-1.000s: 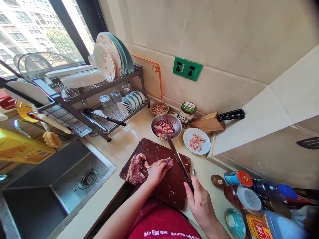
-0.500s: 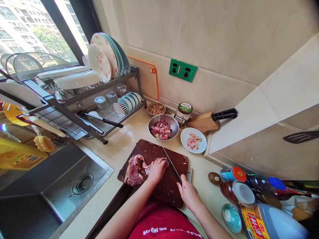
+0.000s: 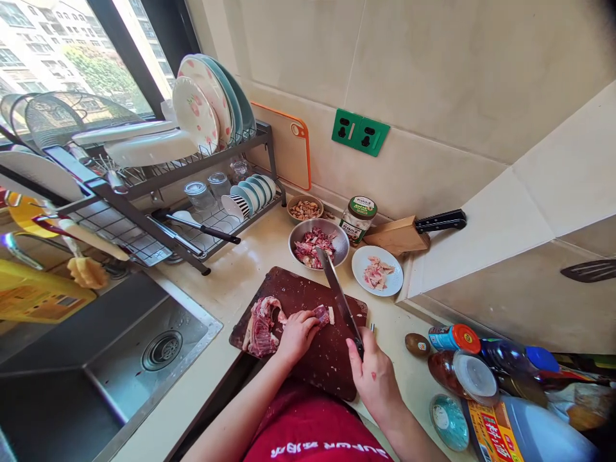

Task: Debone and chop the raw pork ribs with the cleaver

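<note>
A slab of raw meat with ribs (image 3: 262, 328) lies on the left of the brown cutting board (image 3: 308, 375). My left hand (image 3: 299, 335) is closed over a narrower strip of raw meat (image 3: 321, 314), pressing it on the board; the strip's right end shows past my fingers, with a pale piece at its tip. In my right hand (image 3: 376, 372) is the black handle of a kitchen knife (image 3: 339, 298). Its blade is lifted above the board, tip toward the metal bowl (image 3: 342, 247) of cut red meat. Beside the bowl stands a white plate (image 3: 396, 282) with pale fatty pieces.
Left of the board is a steel sink (image 3: 192, 337), with a dish rack (image 3: 212, 253) behind it. A small bowl of brown pieces (image 3: 305, 210), a jar (image 3: 359, 218) and a wooden knife block (image 3: 397, 236) stand along the wall. Bottles and a kiwi (image 3: 417, 345) crowd the right.
My right hand has raised the knife off the meat and turned the blade more upright. A pale piece now shows at the strip's end. My left hand still presses the meat.
</note>
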`<control>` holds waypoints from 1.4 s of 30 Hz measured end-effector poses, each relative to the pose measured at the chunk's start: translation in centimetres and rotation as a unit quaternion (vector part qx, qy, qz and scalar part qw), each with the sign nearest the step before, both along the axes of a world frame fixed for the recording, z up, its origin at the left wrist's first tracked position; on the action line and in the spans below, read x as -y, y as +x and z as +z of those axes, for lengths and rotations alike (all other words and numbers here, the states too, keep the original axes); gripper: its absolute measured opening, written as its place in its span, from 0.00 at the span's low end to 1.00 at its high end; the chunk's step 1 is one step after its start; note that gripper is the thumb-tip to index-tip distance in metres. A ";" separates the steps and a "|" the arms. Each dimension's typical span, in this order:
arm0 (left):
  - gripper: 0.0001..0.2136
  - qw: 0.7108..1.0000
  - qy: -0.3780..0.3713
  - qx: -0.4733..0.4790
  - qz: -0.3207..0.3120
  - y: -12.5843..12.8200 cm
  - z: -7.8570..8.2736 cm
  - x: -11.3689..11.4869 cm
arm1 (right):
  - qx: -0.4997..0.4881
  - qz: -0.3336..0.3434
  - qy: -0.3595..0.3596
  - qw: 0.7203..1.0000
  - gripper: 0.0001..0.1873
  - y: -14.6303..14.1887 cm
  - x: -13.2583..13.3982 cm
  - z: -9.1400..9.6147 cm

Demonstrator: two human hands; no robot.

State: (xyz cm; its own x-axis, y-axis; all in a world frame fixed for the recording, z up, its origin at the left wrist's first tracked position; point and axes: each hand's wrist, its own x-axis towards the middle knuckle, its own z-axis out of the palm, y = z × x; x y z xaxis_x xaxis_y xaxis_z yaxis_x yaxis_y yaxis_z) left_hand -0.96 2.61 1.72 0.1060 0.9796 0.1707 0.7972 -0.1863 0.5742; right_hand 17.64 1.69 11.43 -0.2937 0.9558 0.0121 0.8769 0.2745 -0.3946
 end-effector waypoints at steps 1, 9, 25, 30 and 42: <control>0.08 1.000 -0.004 -0.002 -0.003 0.0 0.2 0.0 | 0.020 -0.002 -0.038 0.999 0.14 -0.5 -0.1 -1.0; 0.14 0.994 -0.073 -0.078 -0.008 0.4 1.0 -0.6 | 0.104 -0.018 -0.174 0.979 0.09 -1.5 -0.1 -5.7; 0.11 0.996 -0.059 -0.019 -0.060 -1.5 1.3 1.1 | 0.066 -0.054 -0.168 0.982 0.14 2.4 2.6 -5.3; 0.12 0.993 -0.038 -0.059 -0.096 -1.6 1.0 1.5 | 0.030 -0.036 -0.157 0.986 0.17 2.1 4.3 -4.8; 0.07 0.994 -0.035 -0.094 0.048 -1.3 -0.6 -0.3 | 0.009 -0.059 -0.166 0.984 0.21 3.6 5.0 -4.4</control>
